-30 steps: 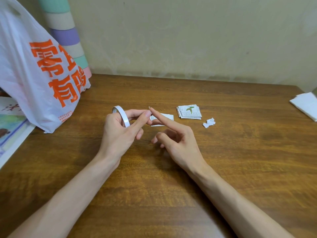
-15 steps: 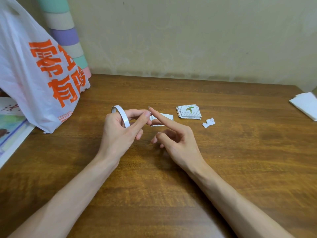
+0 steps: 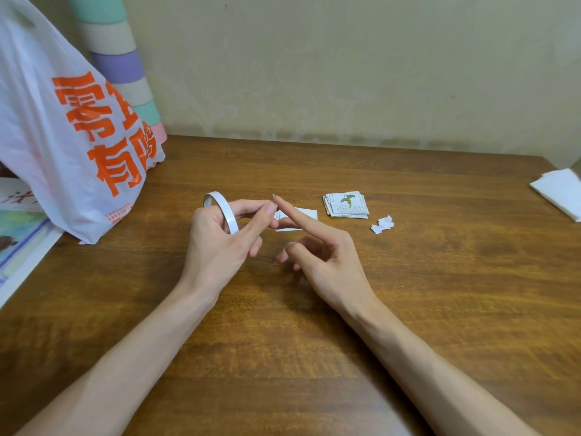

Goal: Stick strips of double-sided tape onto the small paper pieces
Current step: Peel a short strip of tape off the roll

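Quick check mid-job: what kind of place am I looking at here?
Likely a home desk or craft corner: a wooden table against a plain painted wall, a white plastic shopping bag with orange print, and a pastel-striped roll standing in the corner.

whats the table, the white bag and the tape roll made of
The table looks like wood or veneer: brown grain, low sheen. The bag is thin plastic: crinkled, slightly see-through, orange print. The tape roll is a narrow, smooth white ring, probably paper-backed, though that is uncertain.
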The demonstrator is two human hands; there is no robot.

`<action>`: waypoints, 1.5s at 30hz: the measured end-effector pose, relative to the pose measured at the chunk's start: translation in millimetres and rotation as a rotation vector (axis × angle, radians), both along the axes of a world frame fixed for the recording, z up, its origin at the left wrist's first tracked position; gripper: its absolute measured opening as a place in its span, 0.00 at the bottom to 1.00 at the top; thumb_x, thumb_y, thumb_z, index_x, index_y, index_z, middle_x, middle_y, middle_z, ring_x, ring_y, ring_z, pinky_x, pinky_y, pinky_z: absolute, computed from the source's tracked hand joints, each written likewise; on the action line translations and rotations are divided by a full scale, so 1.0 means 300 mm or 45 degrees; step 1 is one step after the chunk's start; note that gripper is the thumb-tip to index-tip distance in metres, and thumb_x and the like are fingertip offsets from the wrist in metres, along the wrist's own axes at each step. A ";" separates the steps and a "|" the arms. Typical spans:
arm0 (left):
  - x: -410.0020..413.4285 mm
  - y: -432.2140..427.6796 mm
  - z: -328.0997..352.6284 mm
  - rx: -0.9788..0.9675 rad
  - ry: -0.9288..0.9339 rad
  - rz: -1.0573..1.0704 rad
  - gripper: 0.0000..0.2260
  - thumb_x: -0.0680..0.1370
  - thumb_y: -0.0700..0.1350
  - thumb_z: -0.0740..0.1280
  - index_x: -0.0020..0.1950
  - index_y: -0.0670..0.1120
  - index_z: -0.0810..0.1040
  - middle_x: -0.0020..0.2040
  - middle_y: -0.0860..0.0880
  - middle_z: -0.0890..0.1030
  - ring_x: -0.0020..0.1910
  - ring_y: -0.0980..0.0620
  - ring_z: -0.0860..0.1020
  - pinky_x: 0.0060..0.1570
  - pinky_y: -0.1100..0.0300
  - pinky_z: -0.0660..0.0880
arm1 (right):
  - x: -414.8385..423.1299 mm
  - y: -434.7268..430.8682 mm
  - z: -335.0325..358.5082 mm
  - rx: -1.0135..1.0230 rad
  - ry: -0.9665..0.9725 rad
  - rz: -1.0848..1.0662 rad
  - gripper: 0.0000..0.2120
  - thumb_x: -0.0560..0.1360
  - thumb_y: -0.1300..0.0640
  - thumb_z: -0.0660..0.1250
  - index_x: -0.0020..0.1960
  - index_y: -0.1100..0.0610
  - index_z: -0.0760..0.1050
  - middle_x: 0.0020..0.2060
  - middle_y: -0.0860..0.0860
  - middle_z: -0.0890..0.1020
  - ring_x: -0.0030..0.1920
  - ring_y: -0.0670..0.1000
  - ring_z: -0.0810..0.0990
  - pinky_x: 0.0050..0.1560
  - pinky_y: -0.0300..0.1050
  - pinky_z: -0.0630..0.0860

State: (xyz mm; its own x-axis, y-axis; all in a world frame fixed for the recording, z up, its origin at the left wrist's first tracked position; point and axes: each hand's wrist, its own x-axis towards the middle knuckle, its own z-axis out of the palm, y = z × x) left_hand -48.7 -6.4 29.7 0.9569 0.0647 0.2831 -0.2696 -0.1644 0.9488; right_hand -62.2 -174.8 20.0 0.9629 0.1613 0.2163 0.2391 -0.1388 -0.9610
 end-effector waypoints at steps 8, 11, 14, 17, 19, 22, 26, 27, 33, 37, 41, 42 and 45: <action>-0.001 0.000 -0.014 0.203 -0.164 0.106 0.05 0.80 0.47 0.73 0.52 0.48 0.87 0.34 0.51 0.85 0.23 0.53 0.75 0.28 0.63 0.72 | -0.006 0.001 0.003 -0.035 -0.009 -0.025 0.35 0.75 0.74 0.62 0.72 0.44 0.78 0.56 0.45 0.86 0.39 0.66 0.81 0.40 0.45 0.79; -0.005 -0.001 -0.010 0.179 -0.177 0.102 0.04 0.80 0.47 0.74 0.51 0.49 0.87 0.34 0.49 0.85 0.23 0.50 0.75 0.28 0.60 0.72 | -0.007 0.001 0.004 -0.060 -0.011 -0.041 0.35 0.75 0.73 0.62 0.72 0.43 0.77 0.57 0.44 0.86 0.39 0.62 0.83 0.42 0.55 0.80; -0.009 -0.006 -0.005 0.157 -0.178 0.098 0.04 0.79 0.46 0.74 0.51 0.48 0.87 0.38 0.52 0.86 0.23 0.52 0.76 0.27 0.60 0.72 | -0.007 0.001 0.003 -0.075 -0.011 -0.049 0.35 0.74 0.73 0.62 0.73 0.42 0.77 0.57 0.44 0.86 0.39 0.61 0.83 0.43 0.59 0.80; -0.008 -0.006 -0.006 0.171 -0.184 0.113 0.02 0.79 0.46 0.75 0.50 0.49 0.87 0.38 0.52 0.86 0.23 0.51 0.76 0.27 0.59 0.72 | -0.009 0.000 0.001 -0.086 -0.022 -0.055 0.35 0.74 0.71 0.62 0.72 0.42 0.77 0.57 0.43 0.86 0.39 0.61 0.83 0.42 0.60 0.80; -0.005 -0.004 -0.007 0.217 -0.204 0.134 0.02 0.79 0.46 0.75 0.49 0.49 0.87 0.37 0.51 0.85 0.23 0.50 0.77 0.27 0.58 0.73 | -0.009 0.001 -0.001 -0.098 -0.028 -0.055 0.34 0.74 0.69 0.63 0.72 0.41 0.77 0.57 0.44 0.86 0.39 0.58 0.84 0.42 0.61 0.80; -0.004 -0.004 -0.005 0.276 -0.230 0.160 0.01 0.79 0.44 0.75 0.49 0.49 0.86 0.36 0.52 0.85 0.26 0.49 0.79 0.27 0.56 0.76 | -0.009 0.003 -0.004 -0.109 -0.026 -0.053 0.33 0.73 0.66 0.63 0.72 0.40 0.78 0.56 0.45 0.86 0.38 0.53 0.84 0.42 0.59 0.80; -0.002 -0.005 -0.007 0.284 -0.224 0.163 0.01 0.78 0.43 0.75 0.47 0.49 0.85 0.37 0.52 0.85 0.29 0.47 0.82 0.30 0.54 0.77 | -0.008 0.002 -0.008 -0.107 -0.036 -0.033 0.32 0.73 0.66 0.63 0.72 0.42 0.78 0.57 0.45 0.86 0.38 0.51 0.84 0.43 0.53 0.81; -0.001 -0.004 -0.008 0.284 -0.221 0.163 0.02 0.77 0.43 0.75 0.46 0.49 0.85 0.37 0.52 0.85 0.29 0.46 0.82 0.30 0.54 0.77 | -0.007 0.001 -0.009 -0.110 -0.042 -0.029 0.32 0.73 0.66 0.62 0.72 0.42 0.78 0.58 0.45 0.85 0.38 0.53 0.84 0.42 0.52 0.80; 0.000 -0.001 -0.008 0.272 -0.179 0.141 0.01 0.77 0.44 0.75 0.47 0.49 0.85 0.38 0.53 0.85 0.29 0.48 0.82 0.28 0.59 0.77 | -0.004 0.000 -0.014 -0.086 -0.040 -0.036 0.30 0.73 0.65 0.63 0.69 0.42 0.80 0.57 0.44 0.86 0.39 0.56 0.85 0.42 0.55 0.81; -0.001 -0.004 -0.006 0.237 -0.145 0.137 0.02 0.76 0.43 0.76 0.44 0.49 0.85 0.35 0.49 0.83 0.28 0.43 0.80 0.28 0.57 0.74 | 0.000 -0.006 -0.009 0.033 0.048 -0.038 0.27 0.76 0.71 0.64 0.66 0.48 0.83 0.52 0.47 0.87 0.35 0.47 0.82 0.38 0.40 0.76; -0.002 -0.009 -0.005 0.202 -0.107 0.112 0.03 0.76 0.41 0.76 0.44 0.48 0.86 0.37 0.51 0.84 0.28 0.42 0.79 0.27 0.57 0.73 | 0.003 -0.015 -0.001 0.213 0.110 -0.002 0.22 0.76 0.69 0.63 0.63 0.54 0.85 0.54 0.51 0.87 0.39 0.50 0.83 0.42 0.44 0.77; -0.002 -0.010 -0.005 0.186 -0.098 0.100 0.03 0.76 0.40 0.76 0.43 0.48 0.86 0.37 0.51 0.84 0.27 0.43 0.78 0.27 0.58 0.71 | 0.004 -0.018 0.001 0.255 0.135 0.000 0.21 0.76 0.67 0.63 0.62 0.55 0.85 0.54 0.52 0.87 0.40 0.51 0.83 0.43 0.45 0.77; -0.001 -0.011 -0.007 0.136 -0.068 0.051 0.03 0.77 0.40 0.75 0.44 0.47 0.86 0.38 0.51 0.84 0.26 0.49 0.74 0.29 0.58 0.70 | 0.003 -0.020 0.006 0.336 0.197 0.003 0.19 0.75 0.63 0.63 0.61 0.55 0.86 0.54 0.53 0.87 0.42 0.54 0.84 0.44 0.47 0.76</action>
